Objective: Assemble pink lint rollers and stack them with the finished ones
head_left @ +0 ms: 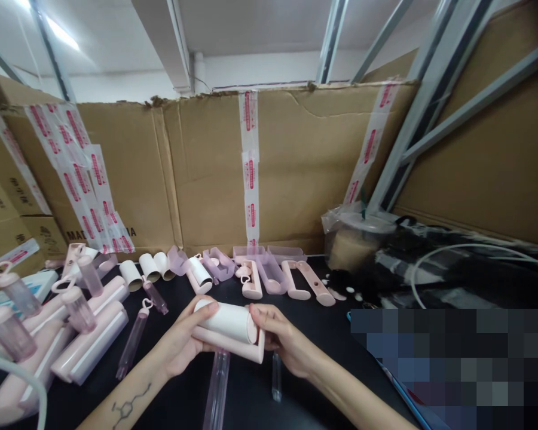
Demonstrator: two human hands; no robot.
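A lint roller, a white roll seated along a pale pink frame, is between my two hands above the black table. Its left end is gripped by my left hand, thumb on top of the roll. At the other end, my right hand pinches the roll's end and the frame. Below it a clear pinkish handle tube points towards me, partly hidden at its top. A smaller clear piece lies under my right hand.
Several pink rollers with handles crowd the left. White rolls, pink frames and lilac covers line the cardboard wall. A lidded drink cup and black bags with a cable are at right.
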